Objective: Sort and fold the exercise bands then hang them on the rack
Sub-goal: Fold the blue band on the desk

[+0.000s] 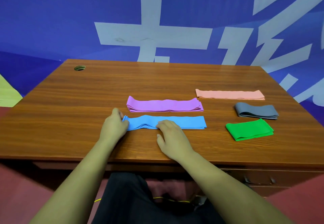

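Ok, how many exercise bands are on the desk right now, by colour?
purple band: 1
blue band: 1
pink band: 1
grey band: 1
green band: 1
Total: 5

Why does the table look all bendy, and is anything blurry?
Head view: the wide-angle lens bows the edges of the table and stretches the forearms; a soft sheen lies on the far tabletop, no hard glare; the left hand at the end of the blue band looks slightly smeared; shadows are faint, so the light is even.
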The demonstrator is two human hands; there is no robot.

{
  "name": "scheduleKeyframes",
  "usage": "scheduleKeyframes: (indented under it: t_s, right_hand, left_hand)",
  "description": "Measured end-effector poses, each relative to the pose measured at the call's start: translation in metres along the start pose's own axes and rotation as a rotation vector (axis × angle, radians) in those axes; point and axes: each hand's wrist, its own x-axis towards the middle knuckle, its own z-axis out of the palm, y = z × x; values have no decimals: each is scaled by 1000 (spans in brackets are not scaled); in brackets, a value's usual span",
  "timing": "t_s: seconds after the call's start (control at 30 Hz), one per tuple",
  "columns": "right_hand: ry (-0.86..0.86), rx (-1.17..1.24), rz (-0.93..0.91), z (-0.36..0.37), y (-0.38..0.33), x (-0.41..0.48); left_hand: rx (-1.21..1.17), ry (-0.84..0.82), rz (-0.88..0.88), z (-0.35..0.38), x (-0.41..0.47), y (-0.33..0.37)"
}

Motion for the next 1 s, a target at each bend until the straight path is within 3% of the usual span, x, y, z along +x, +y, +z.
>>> scheduleKeyframes:
  t_s: [0.1,0.2,0.27,0.33,0.4,0.6,0.8,1.0]
  right_hand:
    - [-32,-3,-11,-7,0,6]
    - [1,152,29,-18,-8,18]
    - [57,493,177,-27,-23,31]
    - [-33,987,425,-35,-41,44]
    - [-96,1254,609,-36,-46,52]
    - [-132,1347,690,-38,-32,55]
    - [-130,1330,823,-41,-21,63]
    - [-176,1287,766,-43,-17,64]
  left_hand:
    - [-145,20,53,-8,0,2]
    - [-473,-42,104,-12,-3,8]
    - [-637,-114,150,-11,-7,18]
    - [-720,-196,191,-8,-12,27]
    - [-761,-287,209,-4,-15,32]
    - [-631,-412,316,0,-16,26]
    - [-562,-371,379,5,-17,31]
    - [-468,-276,460,12,-11,36]
